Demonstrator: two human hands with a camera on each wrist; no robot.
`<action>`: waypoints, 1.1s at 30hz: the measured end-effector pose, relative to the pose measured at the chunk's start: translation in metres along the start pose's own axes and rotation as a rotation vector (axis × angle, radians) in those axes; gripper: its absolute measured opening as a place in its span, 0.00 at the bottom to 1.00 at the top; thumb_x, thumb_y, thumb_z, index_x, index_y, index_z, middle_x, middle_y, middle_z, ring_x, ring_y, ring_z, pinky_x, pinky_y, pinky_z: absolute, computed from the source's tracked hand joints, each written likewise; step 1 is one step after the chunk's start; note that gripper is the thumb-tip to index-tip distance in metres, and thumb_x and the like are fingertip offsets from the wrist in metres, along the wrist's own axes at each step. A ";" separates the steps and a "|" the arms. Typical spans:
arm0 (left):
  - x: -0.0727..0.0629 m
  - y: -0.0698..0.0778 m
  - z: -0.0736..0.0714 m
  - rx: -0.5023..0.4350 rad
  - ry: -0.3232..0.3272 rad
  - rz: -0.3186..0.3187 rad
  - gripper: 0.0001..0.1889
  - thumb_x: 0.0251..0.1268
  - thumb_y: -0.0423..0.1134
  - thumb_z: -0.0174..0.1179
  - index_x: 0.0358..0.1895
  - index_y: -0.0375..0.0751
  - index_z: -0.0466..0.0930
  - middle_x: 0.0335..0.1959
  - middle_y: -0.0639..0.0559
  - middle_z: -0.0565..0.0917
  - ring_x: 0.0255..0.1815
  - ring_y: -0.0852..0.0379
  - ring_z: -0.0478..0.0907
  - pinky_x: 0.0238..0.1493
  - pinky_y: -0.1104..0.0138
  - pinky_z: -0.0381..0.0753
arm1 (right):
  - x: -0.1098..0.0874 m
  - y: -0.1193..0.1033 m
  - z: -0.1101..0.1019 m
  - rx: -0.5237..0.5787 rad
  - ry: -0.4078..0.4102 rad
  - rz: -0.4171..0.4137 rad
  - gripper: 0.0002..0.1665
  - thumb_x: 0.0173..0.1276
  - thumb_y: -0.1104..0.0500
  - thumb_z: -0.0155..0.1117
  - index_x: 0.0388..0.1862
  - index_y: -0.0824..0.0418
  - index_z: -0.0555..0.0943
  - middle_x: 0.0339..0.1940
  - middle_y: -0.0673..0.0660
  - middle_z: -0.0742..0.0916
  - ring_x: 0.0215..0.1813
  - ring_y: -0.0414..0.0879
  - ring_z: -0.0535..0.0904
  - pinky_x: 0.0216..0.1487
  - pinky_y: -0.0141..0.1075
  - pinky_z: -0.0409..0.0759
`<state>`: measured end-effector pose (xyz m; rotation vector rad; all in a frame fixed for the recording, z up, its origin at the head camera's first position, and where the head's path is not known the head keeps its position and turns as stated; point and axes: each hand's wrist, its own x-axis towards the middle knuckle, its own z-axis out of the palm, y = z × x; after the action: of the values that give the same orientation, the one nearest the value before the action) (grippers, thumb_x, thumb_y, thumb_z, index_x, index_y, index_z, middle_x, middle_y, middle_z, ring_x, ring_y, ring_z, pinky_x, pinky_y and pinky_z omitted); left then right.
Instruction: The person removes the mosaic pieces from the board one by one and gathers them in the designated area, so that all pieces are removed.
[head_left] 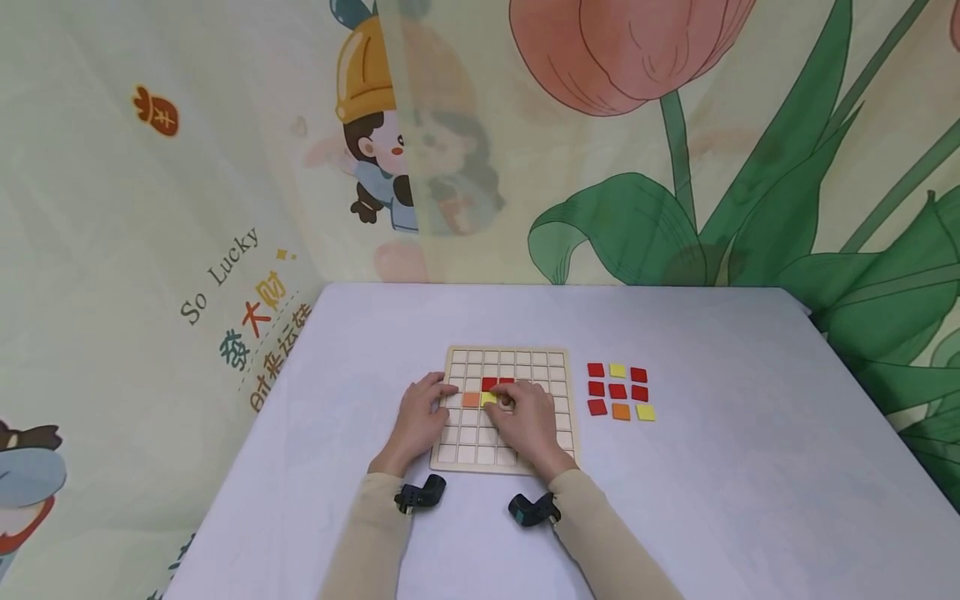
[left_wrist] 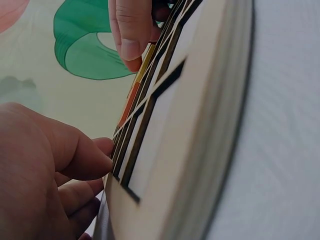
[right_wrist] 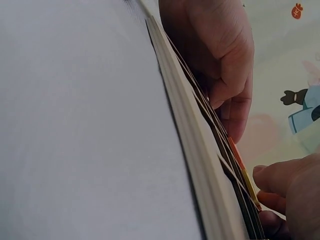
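A square wooden grid board point(head_left: 466, 456) lies on the table. My left hand point(head_left: 422, 415) rests at its left edge, with thumb and index fingertips touching the frame. Over the middle of the grid, my right hand point(head_left: 531, 421) pinches a yellow tile point(head_left: 488, 398) between thumb and index finger, low in its cell. Beside that tile on the left sits an orange tile point(head_left: 471, 400). Two red tiles, one of them a red tile point(head_left: 489, 384) just above the yellow one, sit in the row behind, partly covered by the right fingers. In the right wrist view the yellow tile point(right_wrist: 249, 184) shows edge-on by the fingertips.
Right of the board, loose tiles lie in three rows: several red tiles point(head_left: 617, 392), two yellow ones such as the yellow tile point(head_left: 645, 412) at the near corner, and an orange tile point(head_left: 621, 412). A white cloth point(head_left: 750, 467) covers the table. Printed curtains point(head_left: 465, 258) hang behind and left.
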<state>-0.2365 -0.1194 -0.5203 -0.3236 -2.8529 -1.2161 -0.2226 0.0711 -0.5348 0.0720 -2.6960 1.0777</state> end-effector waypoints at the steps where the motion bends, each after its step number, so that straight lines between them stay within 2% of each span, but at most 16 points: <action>1: 0.000 0.000 0.000 -0.001 0.000 0.000 0.19 0.59 0.26 0.53 0.53 0.38 0.82 0.68 0.45 0.71 0.75 0.45 0.58 0.78 0.51 0.44 | 0.000 0.000 0.000 -0.005 0.002 -0.002 0.15 0.60 0.49 0.70 0.43 0.52 0.88 0.25 0.44 0.75 0.34 0.43 0.68 0.38 0.37 0.60; 6: 0.000 -0.001 0.000 -0.002 0.005 0.002 0.18 0.60 0.26 0.53 0.53 0.37 0.82 0.68 0.45 0.72 0.75 0.45 0.59 0.78 0.50 0.45 | 0.001 -0.001 0.001 -0.016 0.004 -0.011 0.14 0.60 0.50 0.70 0.43 0.53 0.88 0.26 0.45 0.75 0.35 0.43 0.68 0.38 0.37 0.60; 13: 0.000 0.000 -0.001 -0.007 0.000 -0.026 0.19 0.60 0.27 0.52 0.54 0.39 0.82 0.69 0.47 0.71 0.76 0.48 0.57 0.79 0.53 0.43 | 0.002 0.000 0.003 -0.018 0.007 -0.018 0.13 0.58 0.50 0.72 0.40 0.53 0.86 0.26 0.44 0.76 0.35 0.43 0.69 0.40 0.37 0.62; 20: 0.000 0.000 0.000 -0.008 0.011 -0.002 0.18 0.60 0.27 0.53 0.53 0.37 0.82 0.68 0.45 0.71 0.75 0.45 0.59 0.78 0.51 0.44 | 0.002 0.000 0.002 -0.018 0.009 -0.040 0.13 0.56 0.51 0.74 0.39 0.53 0.84 0.26 0.44 0.75 0.35 0.43 0.69 0.40 0.38 0.61; 29: 0.000 0.001 0.000 0.005 0.008 -0.004 0.18 0.61 0.27 0.52 0.54 0.37 0.82 0.68 0.45 0.71 0.75 0.46 0.59 0.78 0.51 0.44 | 0.001 0.001 0.001 0.022 0.028 -0.034 0.12 0.58 0.55 0.72 0.41 0.51 0.84 0.40 0.46 0.83 0.47 0.45 0.77 0.47 0.39 0.68; 33: 0.001 0.001 0.001 0.011 0.001 -0.018 0.18 0.62 0.27 0.51 0.54 0.38 0.82 0.68 0.47 0.71 0.75 0.48 0.58 0.79 0.54 0.43 | 0.000 0.002 0.002 0.022 0.052 -0.073 0.11 0.58 0.56 0.72 0.41 0.52 0.84 0.40 0.47 0.86 0.45 0.46 0.79 0.46 0.40 0.67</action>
<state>-0.2369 -0.1184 -0.5203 -0.2970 -2.8670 -1.2031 -0.2233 0.0710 -0.5373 0.1431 -2.6144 1.0724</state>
